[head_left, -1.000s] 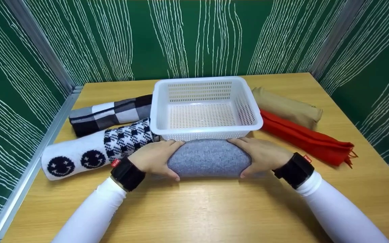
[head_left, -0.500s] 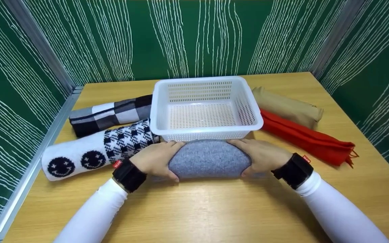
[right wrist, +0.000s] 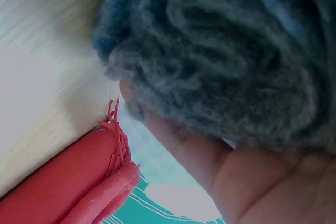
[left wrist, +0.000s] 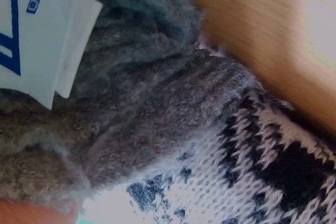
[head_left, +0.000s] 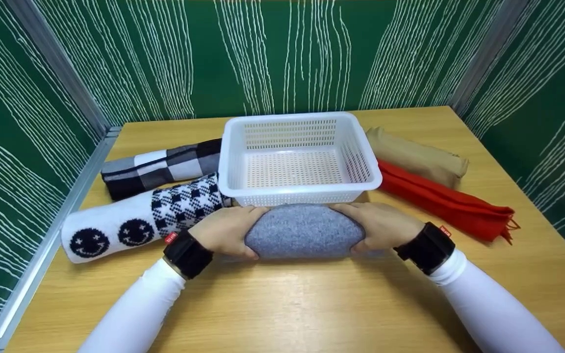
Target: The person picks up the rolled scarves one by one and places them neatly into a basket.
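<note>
A rolled grey scarf (head_left: 304,231) lies across the table just in front of a white plastic basket (head_left: 299,188). My left hand (head_left: 226,230) grips its left part, thumb on the near side and fingers over the top. On the right part, my right hand (head_left: 383,226) holds it the same way. The left wrist view shows the scarf's fuzzy grey end (left wrist: 142,103) with a white paper label (left wrist: 37,30). Seen from the right wrist, the scarf's coiled end (right wrist: 220,61) rests against the hand (right wrist: 210,166).
Left of the basket lie a checked scarf roll (head_left: 165,166) and a white smiley-face scarf roll (head_left: 140,220). To its right are a tan roll (head_left: 417,154) and a red fringed scarf roll (head_left: 444,196). Green panels (head_left: 282,54) stand around the wooden table (head_left: 297,304).
Both hands stay on the grey scarf with almost no movement. The left thumb has shifted slightly up on the scarf's near side.
</note>
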The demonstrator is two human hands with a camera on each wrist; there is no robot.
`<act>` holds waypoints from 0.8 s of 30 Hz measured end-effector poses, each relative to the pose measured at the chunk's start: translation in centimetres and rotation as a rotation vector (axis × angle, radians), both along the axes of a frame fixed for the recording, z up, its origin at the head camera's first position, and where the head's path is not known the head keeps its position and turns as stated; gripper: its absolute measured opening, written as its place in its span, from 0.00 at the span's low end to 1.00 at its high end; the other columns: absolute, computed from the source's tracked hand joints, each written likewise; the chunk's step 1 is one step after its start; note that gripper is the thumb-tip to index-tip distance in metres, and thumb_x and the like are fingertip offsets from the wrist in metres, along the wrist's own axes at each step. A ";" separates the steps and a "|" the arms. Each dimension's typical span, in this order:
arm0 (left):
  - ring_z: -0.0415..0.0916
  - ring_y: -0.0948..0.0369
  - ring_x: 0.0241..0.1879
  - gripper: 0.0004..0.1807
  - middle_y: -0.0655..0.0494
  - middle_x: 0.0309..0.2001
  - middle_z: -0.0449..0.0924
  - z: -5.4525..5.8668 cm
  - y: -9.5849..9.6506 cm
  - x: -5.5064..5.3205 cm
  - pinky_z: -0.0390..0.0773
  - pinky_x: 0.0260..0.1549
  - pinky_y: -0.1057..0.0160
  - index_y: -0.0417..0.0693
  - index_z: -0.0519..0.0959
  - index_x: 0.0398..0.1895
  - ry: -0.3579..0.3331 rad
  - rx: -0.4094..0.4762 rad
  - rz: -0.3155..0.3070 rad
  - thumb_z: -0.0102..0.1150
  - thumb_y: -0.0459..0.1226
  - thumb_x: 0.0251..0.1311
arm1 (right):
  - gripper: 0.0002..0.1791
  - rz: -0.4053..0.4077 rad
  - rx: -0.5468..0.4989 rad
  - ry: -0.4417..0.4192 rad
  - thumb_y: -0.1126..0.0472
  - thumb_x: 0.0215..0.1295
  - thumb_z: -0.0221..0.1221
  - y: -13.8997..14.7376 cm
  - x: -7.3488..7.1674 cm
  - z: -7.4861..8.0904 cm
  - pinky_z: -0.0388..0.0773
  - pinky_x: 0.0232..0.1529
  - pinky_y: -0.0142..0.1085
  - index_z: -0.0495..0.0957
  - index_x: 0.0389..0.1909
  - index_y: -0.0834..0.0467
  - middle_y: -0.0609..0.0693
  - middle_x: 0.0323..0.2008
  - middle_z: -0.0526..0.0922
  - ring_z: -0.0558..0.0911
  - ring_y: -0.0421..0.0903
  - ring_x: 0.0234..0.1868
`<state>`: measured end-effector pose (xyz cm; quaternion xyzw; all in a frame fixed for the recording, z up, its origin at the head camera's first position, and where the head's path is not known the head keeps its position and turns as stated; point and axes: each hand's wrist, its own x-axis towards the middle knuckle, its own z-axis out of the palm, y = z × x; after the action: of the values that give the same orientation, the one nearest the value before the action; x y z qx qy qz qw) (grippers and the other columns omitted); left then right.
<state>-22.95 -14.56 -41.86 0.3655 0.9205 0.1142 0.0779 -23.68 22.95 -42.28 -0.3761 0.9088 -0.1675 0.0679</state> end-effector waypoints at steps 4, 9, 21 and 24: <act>0.84 0.46 0.62 0.54 0.47 0.67 0.83 0.1 -0.1 0.1 0.81 0.68 0.42 0.53 0.70 0.79 -0.008 0.026 -0.009 0.86 0.48 0.45 | 0.56 0.008 -0.004 0.007 0.62 0.48 0.81 0.1 0.1 0.0 0.82 0.66 0.61 0.68 0.81 0.53 0.60 0.63 0.86 0.86 0.61 0.61; 0.84 0.45 0.64 0.54 0.46 0.68 0.83 0.5 -0.1 0.2 0.80 0.69 0.41 0.52 0.69 0.80 -0.005 0.046 -0.021 0.85 0.42 0.46 | 0.54 0.007 -0.005 0.017 0.61 0.49 0.81 0.1 0.1 0.2 0.81 0.67 0.63 0.69 0.81 0.52 0.60 0.64 0.86 0.86 0.63 0.62; 0.83 0.46 0.65 0.49 0.49 0.68 0.84 0.9 -0.3 0.4 0.79 0.70 0.41 0.56 0.72 0.79 0.011 0.068 -0.020 0.82 0.37 0.49 | 0.51 0.007 -0.022 -0.011 0.63 0.53 0.81 0.1 0.3 0.7 0.79 0.70 0.64 0.71 0.79 0.53 0.57 0.68 0.83 0.85 0.62 0.66; 0.84 0.46 0.65 0.48 0.49 0.68 0.84 1.1 -0.3 0.5 0.79 0.70 0.41 0.56 0.72 0.78 0.015 0.064 -0.013 0.80 0.36 0.50 | 0.50 0.012 -0.023 -0.007 0.65 0.53 0.80 0.1 0.4 1.0 0.80 0.68 0.64 0.71 0.80 0.53 0.58 0.68 0.84 0.85 0.62 0.65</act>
<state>-22.43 -14.91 -40.76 0.3746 0.9145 0.1402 0.0601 -23.25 23.07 -41.33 -0.3819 0.9042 -0.1789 0.0678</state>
